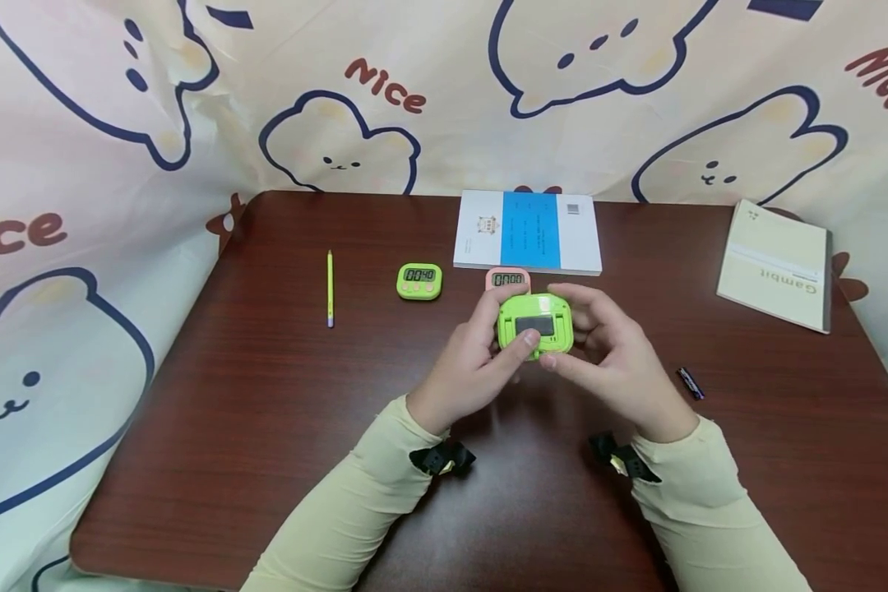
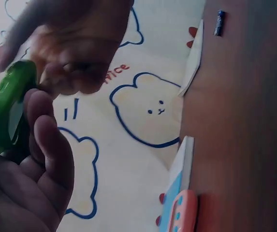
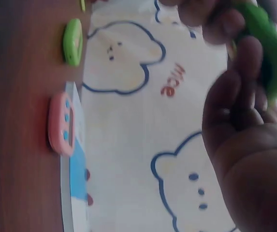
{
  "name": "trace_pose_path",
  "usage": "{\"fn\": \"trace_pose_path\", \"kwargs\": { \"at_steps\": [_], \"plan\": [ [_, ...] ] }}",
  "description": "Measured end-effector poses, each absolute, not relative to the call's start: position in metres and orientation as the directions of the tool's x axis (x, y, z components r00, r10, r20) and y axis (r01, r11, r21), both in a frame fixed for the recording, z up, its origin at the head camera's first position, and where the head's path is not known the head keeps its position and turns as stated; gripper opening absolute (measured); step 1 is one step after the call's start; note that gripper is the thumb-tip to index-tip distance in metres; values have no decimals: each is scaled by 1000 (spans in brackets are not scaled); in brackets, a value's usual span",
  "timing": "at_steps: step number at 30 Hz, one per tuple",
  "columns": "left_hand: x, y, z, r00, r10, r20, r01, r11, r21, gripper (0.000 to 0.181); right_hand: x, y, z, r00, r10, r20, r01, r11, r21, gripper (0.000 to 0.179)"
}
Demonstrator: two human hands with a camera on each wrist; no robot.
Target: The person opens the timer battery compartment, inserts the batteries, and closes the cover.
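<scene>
Above the middle of the table, both hands hold a green digital timer [image 1: 554, 327] with its back facing up and a dark rectangular panel showing. My left hand [image 1: 464, 362] grips its left side, the thumb lying over the back by the panel. On the other side, my right hand [image 1: 617, 366] has its thumb at the timer's lower right corner and its curled fingers by the right edge. The timer's front is hidden in the head view. Just behind it, a pink timer [image 1: 507, 277] reading zeros is partly covered by the left hand.
Left of the hands are a second green timer [image 1: 418, 282] and a yellow-green pencil [image 1: 330, 289]. A white and blue book [image 1: 481, 234] lies at the back edge. To the right are a pale notebook [image 1: 777, 263] and a small dark battery [image 1: 691, 384]. Patterned cloth [image 1: 451, 148] hangs behind the table.
</scene>
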State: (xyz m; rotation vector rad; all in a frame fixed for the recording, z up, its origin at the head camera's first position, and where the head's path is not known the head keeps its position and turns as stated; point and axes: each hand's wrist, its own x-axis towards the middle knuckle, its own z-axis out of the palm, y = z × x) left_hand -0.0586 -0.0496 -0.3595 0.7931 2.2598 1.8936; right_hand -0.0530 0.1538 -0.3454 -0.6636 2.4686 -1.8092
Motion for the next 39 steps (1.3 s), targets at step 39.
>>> {"fn": "trace_pose_path", "kwargs": {
  "at_steps": [39],
  "plan": [
    [-59, -37, -376, -880, 260, 398, 438, 118, 891, 25, -48, 117, -365, -950, 12, 311, -308, 110, -945, 24]
  ]
}}
